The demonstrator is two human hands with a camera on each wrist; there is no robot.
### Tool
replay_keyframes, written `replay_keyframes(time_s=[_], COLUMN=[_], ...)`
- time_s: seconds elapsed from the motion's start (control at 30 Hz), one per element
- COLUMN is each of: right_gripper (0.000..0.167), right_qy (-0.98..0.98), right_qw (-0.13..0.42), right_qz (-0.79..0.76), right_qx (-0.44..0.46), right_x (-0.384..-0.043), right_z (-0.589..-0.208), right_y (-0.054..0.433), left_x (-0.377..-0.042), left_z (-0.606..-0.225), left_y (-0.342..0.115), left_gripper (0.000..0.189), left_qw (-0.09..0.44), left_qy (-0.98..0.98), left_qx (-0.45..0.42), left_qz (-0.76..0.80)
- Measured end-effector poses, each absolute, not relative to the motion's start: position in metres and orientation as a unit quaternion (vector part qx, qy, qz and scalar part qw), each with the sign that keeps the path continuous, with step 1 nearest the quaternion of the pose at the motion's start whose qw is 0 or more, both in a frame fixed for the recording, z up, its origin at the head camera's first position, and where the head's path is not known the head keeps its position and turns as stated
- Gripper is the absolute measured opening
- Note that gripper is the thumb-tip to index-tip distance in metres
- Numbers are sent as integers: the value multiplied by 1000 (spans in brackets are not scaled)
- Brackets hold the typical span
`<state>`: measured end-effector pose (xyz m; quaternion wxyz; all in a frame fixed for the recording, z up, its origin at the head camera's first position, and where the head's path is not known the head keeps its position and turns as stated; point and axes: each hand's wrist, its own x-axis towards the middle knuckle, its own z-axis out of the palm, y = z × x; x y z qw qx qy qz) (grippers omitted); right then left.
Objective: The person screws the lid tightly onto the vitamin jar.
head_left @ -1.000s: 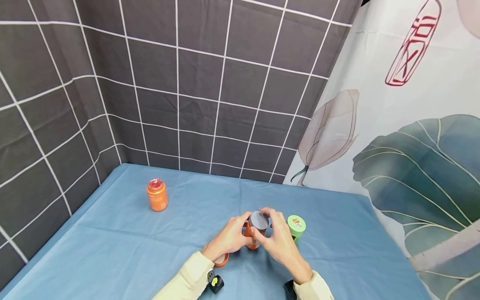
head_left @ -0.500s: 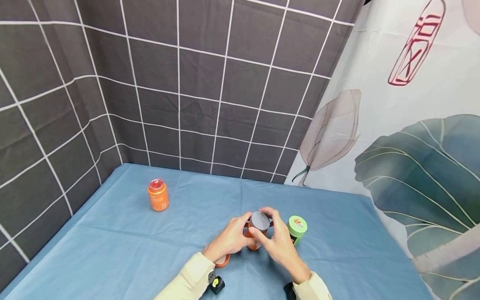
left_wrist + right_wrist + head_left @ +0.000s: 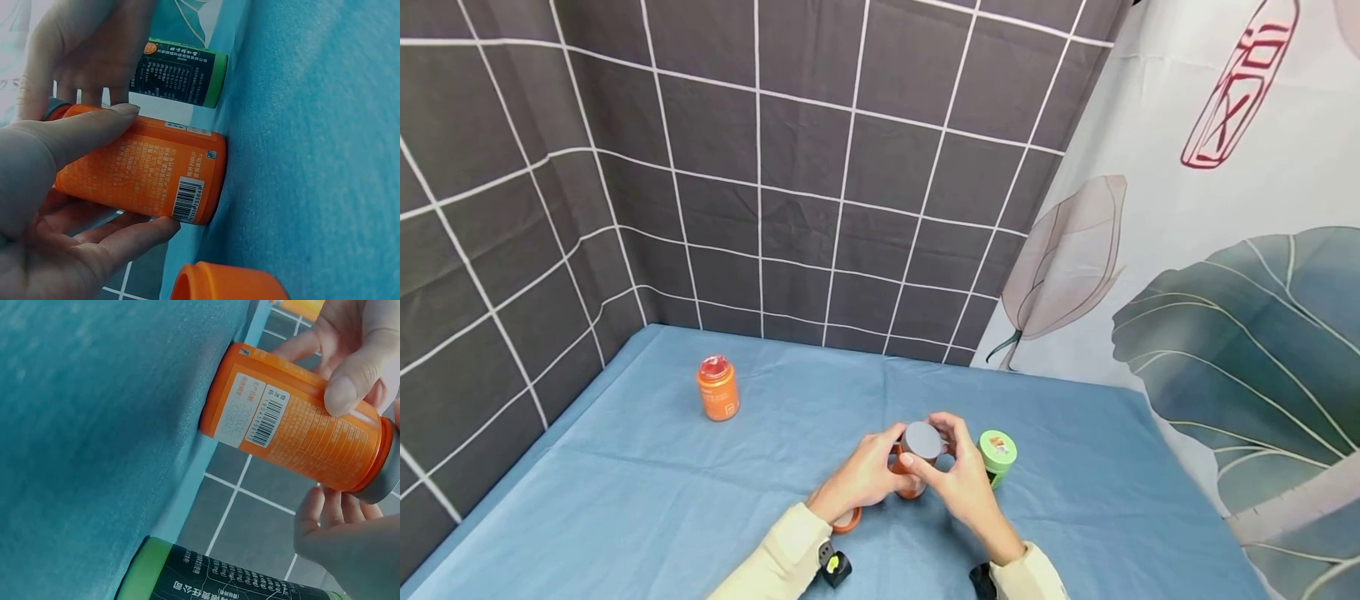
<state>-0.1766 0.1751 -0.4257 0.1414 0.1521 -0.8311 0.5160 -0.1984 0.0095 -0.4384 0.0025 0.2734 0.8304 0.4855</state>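
Eased slightly outward from the grey cap (image 3: pixel 921 440) with the right hand (image 3: pixel 966 480), perhaps slackening there; cannot tell whether gripping. Holding the orange bottle (image 3: pixel 144 165) upright on the bench (image 3: pixel 790 433) with the left hand (image 3: pixel 859 473), apparently still capped.

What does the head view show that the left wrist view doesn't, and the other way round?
Only the head view: the orange jar with a red top at the far left of the table, the top of the green lid and the pale sleeves.

Only the left wrist view: the barcode and rows of print on the held orange bottle.

Both: that bottle with its grey cap, the left hand gripping it, the right hand at the cap, the dark-labelled container and the blue cloth.
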Motion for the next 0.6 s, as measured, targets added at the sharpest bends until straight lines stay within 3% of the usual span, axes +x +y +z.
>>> replay_keyframes(time_s=[0.6], right_gripper=[60], right_qy=[-814], right_qw=[135], right_qz=[527], right_qx=[202], right_x=[-181], right_z=[-432], right_y=[179], left_x=[-197], left_z=[-439], left_y=[11], left_gripper=[54], left_qw=[-1], left_qy=[838], left_qx=[270], left_qz=[474])
